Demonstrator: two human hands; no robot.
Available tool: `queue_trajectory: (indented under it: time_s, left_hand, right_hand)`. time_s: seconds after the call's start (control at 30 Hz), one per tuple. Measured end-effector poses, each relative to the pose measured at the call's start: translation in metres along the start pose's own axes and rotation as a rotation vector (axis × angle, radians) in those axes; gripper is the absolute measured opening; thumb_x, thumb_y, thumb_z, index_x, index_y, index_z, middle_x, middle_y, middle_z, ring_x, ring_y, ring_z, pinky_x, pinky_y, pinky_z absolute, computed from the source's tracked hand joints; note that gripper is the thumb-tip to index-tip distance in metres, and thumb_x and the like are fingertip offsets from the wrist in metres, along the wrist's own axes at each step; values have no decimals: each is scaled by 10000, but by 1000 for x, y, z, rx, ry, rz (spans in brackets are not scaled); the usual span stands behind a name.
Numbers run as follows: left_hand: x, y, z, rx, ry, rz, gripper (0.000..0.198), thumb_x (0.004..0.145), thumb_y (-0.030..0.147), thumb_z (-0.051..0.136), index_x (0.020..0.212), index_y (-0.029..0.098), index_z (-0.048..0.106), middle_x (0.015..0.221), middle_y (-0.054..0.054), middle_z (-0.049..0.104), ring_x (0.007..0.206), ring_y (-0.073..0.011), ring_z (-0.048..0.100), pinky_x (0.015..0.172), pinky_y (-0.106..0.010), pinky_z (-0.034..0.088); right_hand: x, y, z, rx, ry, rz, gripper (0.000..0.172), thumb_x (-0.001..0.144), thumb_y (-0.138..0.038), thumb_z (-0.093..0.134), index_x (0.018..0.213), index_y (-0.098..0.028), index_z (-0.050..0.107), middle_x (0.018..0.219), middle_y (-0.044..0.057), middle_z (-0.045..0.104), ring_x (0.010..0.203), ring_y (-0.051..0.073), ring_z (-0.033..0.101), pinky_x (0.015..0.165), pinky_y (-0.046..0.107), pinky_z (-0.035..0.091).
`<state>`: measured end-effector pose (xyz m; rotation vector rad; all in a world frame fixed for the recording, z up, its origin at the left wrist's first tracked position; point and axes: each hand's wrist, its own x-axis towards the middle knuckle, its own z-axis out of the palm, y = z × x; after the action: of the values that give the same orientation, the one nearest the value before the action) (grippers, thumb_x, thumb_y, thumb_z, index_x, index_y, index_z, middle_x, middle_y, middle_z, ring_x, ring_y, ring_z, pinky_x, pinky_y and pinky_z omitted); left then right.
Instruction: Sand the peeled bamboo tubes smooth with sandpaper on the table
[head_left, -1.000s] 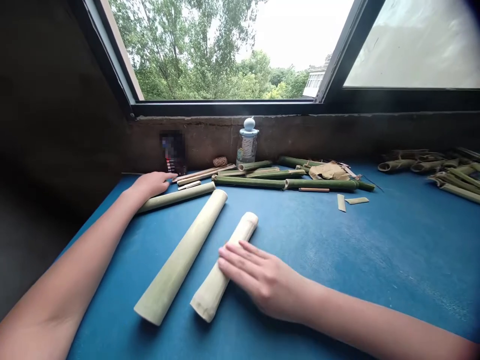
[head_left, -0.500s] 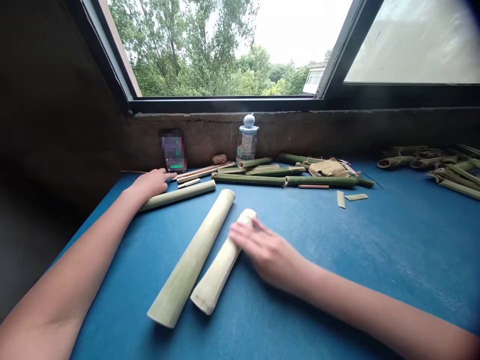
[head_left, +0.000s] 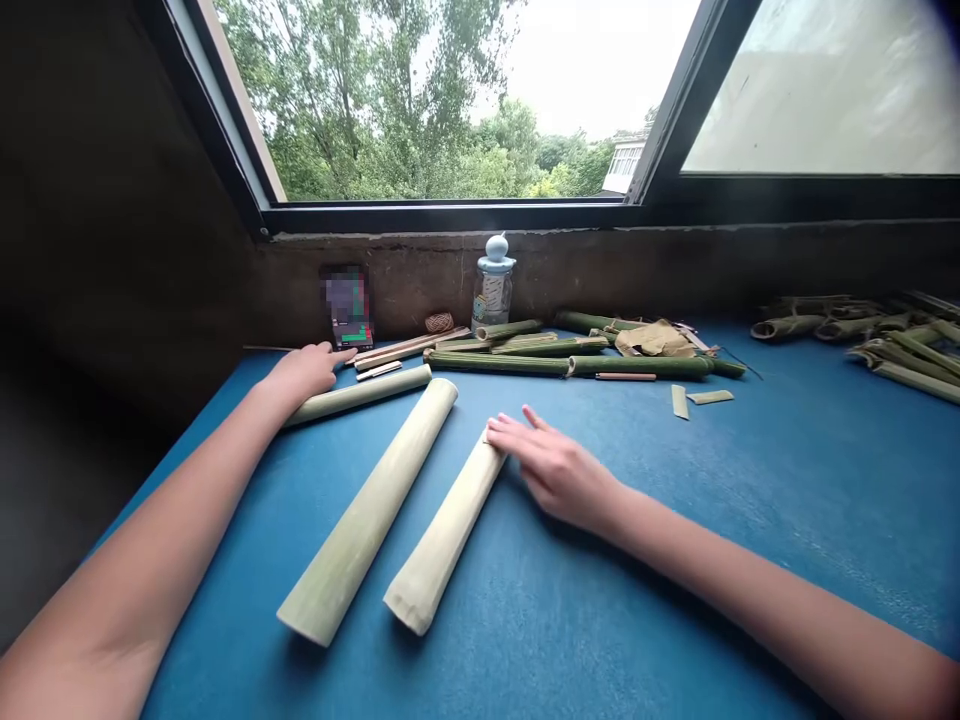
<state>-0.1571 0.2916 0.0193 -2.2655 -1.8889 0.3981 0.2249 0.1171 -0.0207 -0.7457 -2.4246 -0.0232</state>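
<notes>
My right hand [head_left: 555,472] lies with fingers spread at the far end of a pale peeled bamboo length [head_left: 446,535], touching it without gripping. Left of that length lies a longer, green-tinged bamboo tube [head_left: 367,510], apart from both hands. My left hand [head_left: 304,372] rests on the blue table [head_left: 675,520] by a slim bamboo tube [head_left: 356,395], its fingertips close to several thin bamboo strips [head_left: 397,352]. Neither hand holds anything.
Green bamboo pieces [head_left: 570,365] and crumpled brown paper [head_left: 654,340] lie along the back. More cut bamboo [head_left: 885,345] is heaped at right. A blurred phone [head_left: 347,305], a bottle [head_left: 493,285] and a twine ball [head_left: 439,322] sit by the wall below a window [head_left: 450,100].
My right hand has slid up the pale bamboo length to its far end, away from me. My left hand has barely moved.
</notes>
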Motion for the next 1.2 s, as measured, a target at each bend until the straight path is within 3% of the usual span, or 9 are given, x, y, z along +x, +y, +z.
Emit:
queue_trajectory:
  time_s: [0.17,0.33,0.47,0.53,0.67,0.83,1.0,1.2]
  left_hand:
    - [2,1,2,57,6,7,733,878,176,410,1602,259,334,1233,-172,579,1099,-308,591,868,-323,443]
    - [3,2,2,56,7,-28,725,895,134,383,1604,278,330,1257,-160,565,1082,-290,595,854,-332,454]
    - [2,3,1,16,-1,-27,723,892,117,384,1602,242,339,1243,-168,565,1066,-283,588,845,-333,459]
    - [2,2,1,7,6,-29,723,887,110,376,1599,234,347,1233,-172,567,1061,-289,587,833,-338,463]
    - [3,1,2,-6,3,-37,741,880,127,393,1601,288,338,1226,-161,569,1066,-291,598,809,-324,469]
    - [5,0,3,14,-16,-67,753,878,154,399,1602,342,316,1246,-158,565,1107,-305,606,817,-325,471]
    - [4,1,2,20,-16,-76,749,880,162,386,1604,340,313,1274,-164,570,1127,-314,606,825,-336,479]
    - [5,2,3,26,-29,-98,737,896,194,394,1608,352,290,1319,-160,566,1142,-321,603,843,-343,484]
  right_hand:
    - [-1,-23,5,33,-87,-212,425,961,-20,392,1363,-36,529,1414,170,600,1417,225,456,1233,433,321]
    - [2,-18,2,28,-70,-111,491,896,23,384,1366,-40,514,1372,176,631,1395,236,488,1231,482,314]
    - [2,-14,2,44,-87,-197,436,934,10,371,1329,-54,542,1380,165,628,1407,216,471,1232,439,326]
    - [2,-9,3,56,-32,-216,425,942,19,362,1302,-85,562,1306,130,685,1343,175,546,1224,401,344]
    - [3,-8,3,35,91,-129,431,933,42,335,1275,-77,570,1204,151,729,1252,185,628,1196,445,384]
    - [6,-25,-1,-66,-44,-342,355,991,-73,411,1304,-53,577,1322,176,665,1318,246,570,1189,423,407]
    - [8,-9,-3,-168,9,-209,477,914,51,297,1307,-5,561,1196,185,725,1221,242,649,1147,481,460]
    - [5,-24,-2,-117,-25,-331,380,975,-53,400,1304,-47,591,1283,160,689,1271,250,608,1175,423,434]
